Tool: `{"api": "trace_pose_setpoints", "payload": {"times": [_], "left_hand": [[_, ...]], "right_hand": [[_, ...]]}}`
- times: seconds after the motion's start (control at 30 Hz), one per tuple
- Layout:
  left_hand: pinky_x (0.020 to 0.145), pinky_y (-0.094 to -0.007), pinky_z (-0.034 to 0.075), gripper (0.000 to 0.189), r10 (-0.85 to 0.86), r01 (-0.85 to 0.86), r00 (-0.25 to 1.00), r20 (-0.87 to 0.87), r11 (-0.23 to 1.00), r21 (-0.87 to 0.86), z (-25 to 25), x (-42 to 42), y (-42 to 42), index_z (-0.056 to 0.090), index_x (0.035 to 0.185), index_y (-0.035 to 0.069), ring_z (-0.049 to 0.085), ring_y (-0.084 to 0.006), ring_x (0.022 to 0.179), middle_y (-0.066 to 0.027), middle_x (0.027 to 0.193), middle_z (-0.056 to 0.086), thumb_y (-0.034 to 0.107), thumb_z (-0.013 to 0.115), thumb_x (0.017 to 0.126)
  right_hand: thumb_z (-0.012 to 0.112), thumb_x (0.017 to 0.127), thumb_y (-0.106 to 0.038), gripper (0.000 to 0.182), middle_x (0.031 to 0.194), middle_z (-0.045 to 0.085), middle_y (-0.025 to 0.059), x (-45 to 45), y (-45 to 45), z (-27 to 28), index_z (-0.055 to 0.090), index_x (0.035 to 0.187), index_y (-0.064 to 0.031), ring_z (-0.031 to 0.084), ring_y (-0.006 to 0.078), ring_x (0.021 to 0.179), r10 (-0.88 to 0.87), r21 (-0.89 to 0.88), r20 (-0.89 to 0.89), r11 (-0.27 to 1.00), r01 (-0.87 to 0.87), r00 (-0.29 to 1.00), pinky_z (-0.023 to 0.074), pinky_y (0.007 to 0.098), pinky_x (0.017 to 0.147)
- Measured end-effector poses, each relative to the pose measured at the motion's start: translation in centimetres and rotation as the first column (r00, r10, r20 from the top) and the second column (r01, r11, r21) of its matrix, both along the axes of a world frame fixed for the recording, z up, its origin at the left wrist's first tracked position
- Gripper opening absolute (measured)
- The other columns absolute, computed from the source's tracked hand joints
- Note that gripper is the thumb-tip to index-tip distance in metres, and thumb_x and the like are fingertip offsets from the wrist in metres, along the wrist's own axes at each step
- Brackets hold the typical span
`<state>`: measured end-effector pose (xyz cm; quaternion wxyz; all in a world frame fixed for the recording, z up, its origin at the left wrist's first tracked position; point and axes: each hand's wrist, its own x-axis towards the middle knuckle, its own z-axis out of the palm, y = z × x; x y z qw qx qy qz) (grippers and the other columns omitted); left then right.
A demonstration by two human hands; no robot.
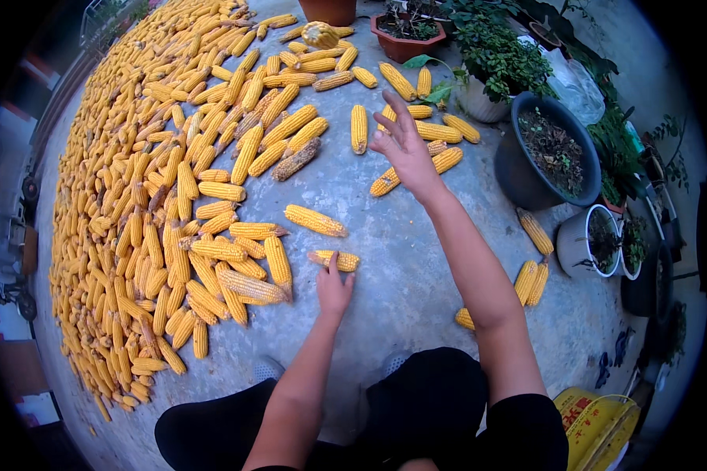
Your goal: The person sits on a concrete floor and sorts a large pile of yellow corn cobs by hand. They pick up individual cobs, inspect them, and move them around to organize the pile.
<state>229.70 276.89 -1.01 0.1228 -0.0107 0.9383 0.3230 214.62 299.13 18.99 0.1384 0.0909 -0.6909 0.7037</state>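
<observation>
My left hand [334, 291] reaches down to a yellow corn cob [346, 262] on the concrete floor. Its index finger lies across the cob, while the thumb is apart from it. Just beyond lies another corn cob [315, 221]. My right hand [411, 150] is raised with fingers spread and nothing in it, over a loose group of corn cobs [442, 130]. Farther off, a corn cob [320, 35] shows its end towards me and seems to be above the floor. A wide heap of husked corn cobs [135, 229] covers the left side.
Potted plants line the right: a dark plastic pot [515, 159], a white bucket [580, 250] and a reddish planter [400, 46]. Several cobs [533, 282] lie near them. At lower right stands a yellow bag [595, 421] bearing writing. My knees [427, 394] are close below.
</observation>
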Motion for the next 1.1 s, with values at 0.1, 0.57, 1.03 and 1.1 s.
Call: {"api": "trace_pose_setpoints", "payload": {"times": [0.1, 0.57, 1.03, 1.1], "left_hand": [[0.102, -0.0463, 0.038, 0.071, -0.069, 0.068, 0.997, -0.042, 0.997, -0.022, -1.8, -1.4, -0.8, 0.039, 0.144, 0.014, 0.046, -0.0428, 0.115, -0.0278, 0.123, 0.048, 0.022, 0.072, 0.081], [0.114, -0.0574, 0.014, 0.08, -0.181, 0.164, 0.977, -0.111, 0.975, -0.15, -4.3, 5.5, 1.2, 0.024, 0.152, 0.01, 0.018, -0.0431, 0.143, -0.0256, 0.155, 0.019, 0.03, 0.065, 0.086], [0.114, -0.0609, -0.002, 0.082, -0.264, 0.314, 0.946, 0.188, 0.891, -0.327, -5.5, 7.0, -0.5, 0.013, 0.156, 0.015, -0.007, -0.0397, 0.148, -0.0174, 0.161, -0.002, 0.06, 0.043, 0.093], [0.114, -0.0608, -0.002, 0.083, -0.268, 0.32, 0.943, 0.197, 0.89, -0.324, -5.5, 6.9, -0.2, 0.012, 0.156, 0.016, -0.007, -0.0395, 0.148, -0.017, 0.161, -0.003, 0.061, 0.042, 0.093]], "right_hand": [[0.06, 0.092, -0.019, 0.05, 0.155, 0.024, 0.0192, 6.0, 3.6, -7.8, 0.047, 0.14, -0.0121, 0.041, 0.0345, 0.134, -0.15, 0.36, 0.342, 0.933, 0.018, 0.928, 0.0492, 0.0431, 0.096], [0.075, 0.072, -0.026, 0.07, 0.139, 0.045, 0.0167, 24.7, 35.3, -19.9, 0.048, 0.134, -0.0089, 0.038, 0.0347, 0.133, -0.914, 0.995, 0.104, 0.096, -0.041, 0.393, 0.0354, 0.0493, 0.107], [0.056, 0.09, -0.041, 0.056, 0.098, 0.068, 0.0146, 3.2, 13.8, -11.3, 0.057, 0.123, 0.0039, 0.066, 0.0194, 0.091, -0.022, 0.144, 0.81, 0.976, -0.162, 0.587, 0.0533, 0.0317, 0.07], [0.048, 0.101, -0.035, 0.053, 0.116, 0.062, 0.0151, -2.3, 8.5, -5.5, 0.042, 0.137, 0.0019, 0.066, 0.0189, 0.1, 0.249, -0.375, 0.439, 0.924, -0.076, 0.863, 0.0573, 0.0327, 0.079]]}}
